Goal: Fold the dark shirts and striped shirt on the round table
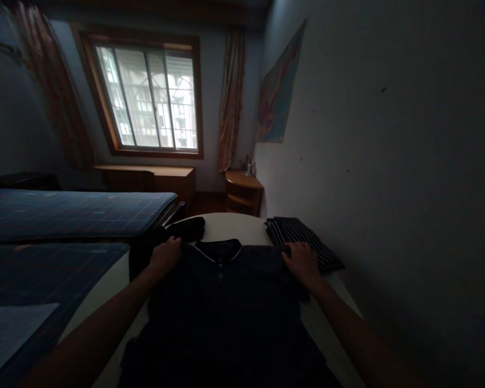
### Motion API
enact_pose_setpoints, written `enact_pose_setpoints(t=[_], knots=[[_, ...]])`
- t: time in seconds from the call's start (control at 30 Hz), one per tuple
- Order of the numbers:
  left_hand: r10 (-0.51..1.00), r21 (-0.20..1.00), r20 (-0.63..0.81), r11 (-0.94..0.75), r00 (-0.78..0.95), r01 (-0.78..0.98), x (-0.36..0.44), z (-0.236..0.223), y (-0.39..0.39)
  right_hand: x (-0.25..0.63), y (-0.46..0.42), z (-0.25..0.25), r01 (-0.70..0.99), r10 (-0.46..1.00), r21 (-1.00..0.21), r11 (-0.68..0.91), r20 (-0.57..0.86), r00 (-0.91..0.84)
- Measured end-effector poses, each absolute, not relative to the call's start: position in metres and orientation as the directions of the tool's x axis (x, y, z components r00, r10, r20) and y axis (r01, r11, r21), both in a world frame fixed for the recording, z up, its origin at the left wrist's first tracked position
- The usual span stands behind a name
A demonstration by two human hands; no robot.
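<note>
A dark polo shirt (226, 318) lies spread front up on a pale round table (236, 226), its collar pointing away from me. White trim edges the collar, and a few light buttons run down from it. My left hand (165, 257) is closed on the shirt's left shoulder. On the opposite shoulder, my right hand (303, 261) grips the cloth with curled fingers. Just beyond my right hand sits a folded black garment with white stripes (303, 240). Black cloth (188, 229) lies bunched beyond my left hand. The shirt's lower part fades into shadow.
Beds with blue plaid mattresses (76, 213) stand to the left, a white sheet (16, 334) on the nearer one. A wall (408, 188) rises close on the right. Past the table are a wooden corner shelf (244, 180) and a desk (157, 171) below the window.
</note>
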State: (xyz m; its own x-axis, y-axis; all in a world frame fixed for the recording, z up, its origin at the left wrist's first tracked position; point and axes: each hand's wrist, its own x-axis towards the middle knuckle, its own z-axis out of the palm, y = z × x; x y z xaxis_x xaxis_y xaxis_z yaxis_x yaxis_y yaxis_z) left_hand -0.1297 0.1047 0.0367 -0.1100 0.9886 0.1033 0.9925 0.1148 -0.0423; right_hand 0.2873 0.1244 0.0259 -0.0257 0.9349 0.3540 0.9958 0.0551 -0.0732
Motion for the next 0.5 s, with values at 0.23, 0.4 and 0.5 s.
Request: enact_pose_setpoints(t=[0.23, 0.4, 0.5], knots=[[0.955, -0.053, 0.23, 0.207, -0.19, 0.977, -0.135, 0.05, 0.093, 0.274, 0.133, 0.044, 0.961, 0.914, -0.255, 0.105, 0.405, 0.008], [0.958, -0.057, 0.285, -0.019, 0.035, 0.998, -0.078, 0.033, 0.086, 0.263, 0.141, 0.046, 0.961, 0.904, -0.236, 0.146, 0.427, -0.032], [0.908, 0.054, 0.252, -0.358, 0.334, 0.932, -0.03, 0.019, 0.071, 0.258, 0.148, 0.051, 0.961, 0.904, -0.217, 0.171, 0.424, -0.065]])
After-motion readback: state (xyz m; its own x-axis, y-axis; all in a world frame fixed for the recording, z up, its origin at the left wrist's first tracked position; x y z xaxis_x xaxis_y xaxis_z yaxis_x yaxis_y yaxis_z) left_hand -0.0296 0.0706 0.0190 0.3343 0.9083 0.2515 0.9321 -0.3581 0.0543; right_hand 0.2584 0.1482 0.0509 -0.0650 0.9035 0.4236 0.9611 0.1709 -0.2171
